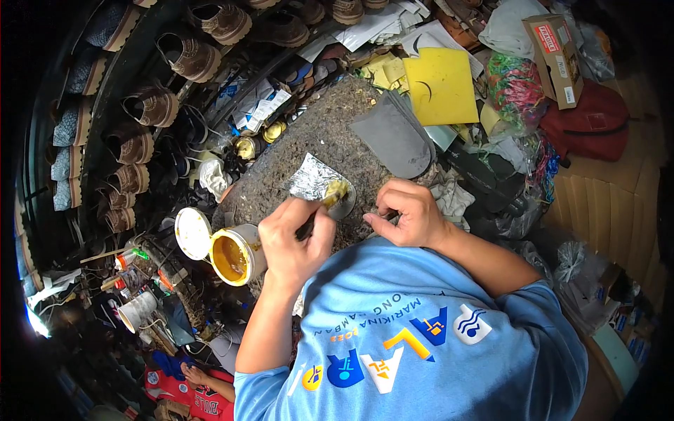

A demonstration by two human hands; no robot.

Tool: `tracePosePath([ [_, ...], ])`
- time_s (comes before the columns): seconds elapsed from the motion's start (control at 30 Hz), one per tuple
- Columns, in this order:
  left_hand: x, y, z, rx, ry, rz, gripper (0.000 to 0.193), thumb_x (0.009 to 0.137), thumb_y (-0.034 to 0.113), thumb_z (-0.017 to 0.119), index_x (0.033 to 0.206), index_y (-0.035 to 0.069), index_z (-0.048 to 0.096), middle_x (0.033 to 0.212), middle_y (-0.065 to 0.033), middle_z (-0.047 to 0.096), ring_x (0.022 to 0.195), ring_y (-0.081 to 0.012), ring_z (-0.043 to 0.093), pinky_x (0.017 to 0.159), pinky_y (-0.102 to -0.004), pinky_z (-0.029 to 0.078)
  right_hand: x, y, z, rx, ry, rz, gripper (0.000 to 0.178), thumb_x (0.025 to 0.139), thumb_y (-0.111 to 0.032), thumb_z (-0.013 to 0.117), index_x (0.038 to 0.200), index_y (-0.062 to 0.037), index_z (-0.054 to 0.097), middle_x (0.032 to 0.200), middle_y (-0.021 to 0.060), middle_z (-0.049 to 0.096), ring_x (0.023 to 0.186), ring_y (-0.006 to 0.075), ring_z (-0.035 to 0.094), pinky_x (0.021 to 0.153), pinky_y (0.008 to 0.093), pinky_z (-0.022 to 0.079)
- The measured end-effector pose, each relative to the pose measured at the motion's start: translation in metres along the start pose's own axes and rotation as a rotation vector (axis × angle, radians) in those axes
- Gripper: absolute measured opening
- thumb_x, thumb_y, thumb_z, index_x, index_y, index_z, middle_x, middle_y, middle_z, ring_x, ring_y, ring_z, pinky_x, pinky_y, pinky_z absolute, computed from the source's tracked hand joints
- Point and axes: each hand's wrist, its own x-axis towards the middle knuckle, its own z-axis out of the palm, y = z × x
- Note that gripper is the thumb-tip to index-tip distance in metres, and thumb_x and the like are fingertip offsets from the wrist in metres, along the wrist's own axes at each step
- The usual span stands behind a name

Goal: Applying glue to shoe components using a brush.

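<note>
Can't tell what my left fingers hold, the knuckles cover it. Inside of my right fingers hidden too; any small bit at the tips is unclear. Yellow paste hides part of the silver piece. Lump inside my white tub: unclear. Top row of brown shoes cut off by the upper edge; my blue shirt and a red-shirted person by the lower. Left-side clutter: too small.
</note>
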Motion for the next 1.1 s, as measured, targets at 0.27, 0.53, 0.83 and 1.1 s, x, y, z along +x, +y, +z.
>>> tracePosePath([
  [0.27,-0.013,0.007,-0.018,-0.015,-0.100,0.049,0.001,0.075,-0.001,0.067,0.076,-0.001,0.068,0.065,-0.0155,0.063,0.053,-0.0296,0.062,0.052,-0.0368,0.049,0.003,-0.006,-0.001,-0.021,-0.014,0.071,0.023,0.080,-0.012,0.078,0.071,-0.0026,0.059,0.071,0.0118,0.057,0.060,0.0284,0.058,0.056,0.0384,0.047],
  [0.53,-0.021,-0.007,-0.048,-0.191,0.135,-0.140,0.005,0.081,-0.005,0.063,0.079,-0.006,0.067,0.072,-0.0122,0.067,0.059,-0.0169,0.060,0.059,-0.0283,0.047,0.011,-0.013,0.002,-0.004,-0.072,0.314,0.014,0.091,-0.013,0.071,0.094,0.0010,0.072,0.077,0.0111,0.067,0.063,0.0201,0.065,0.059,0.0321,0.052],
  [0.83,-0.011,-0.012,-0.012,-0.077,-0.046,-0.059,0.012,0.081,0.004,0.066,0.086,-0.004,0.073,0.074,-0.0135,0.069,0.068,-0.0222,0.067,0.066,-0.0328,0.052,0.017,-0.023,0.002,0.059,-0.120,0.567,0.016,0.093,-0.013,0.069,0.096,0.0023,0.074,0.082,0.0135,0.073,0.068,0.0156,0.068,0.062,0.0312,0.053],
  [1.1,0.003,-0.016,-0.047,-0.010,-0.273,0.116,0.011,0.068,0.003,0.066,0.077,-0.001,0.071,0.066,-0.0127,0.060,0.058,-0.0287,0.062,0.056,-0.0383,0.050,0.017,-0.019,0.001,0.109,-0.102,0.621,0.016,0.093,-0.013,0.070,0.096,0.0028,0.074,0.079,0.0115,0.073,0.069,0.0119,0.068,0.062,0.0293,0.054],
])
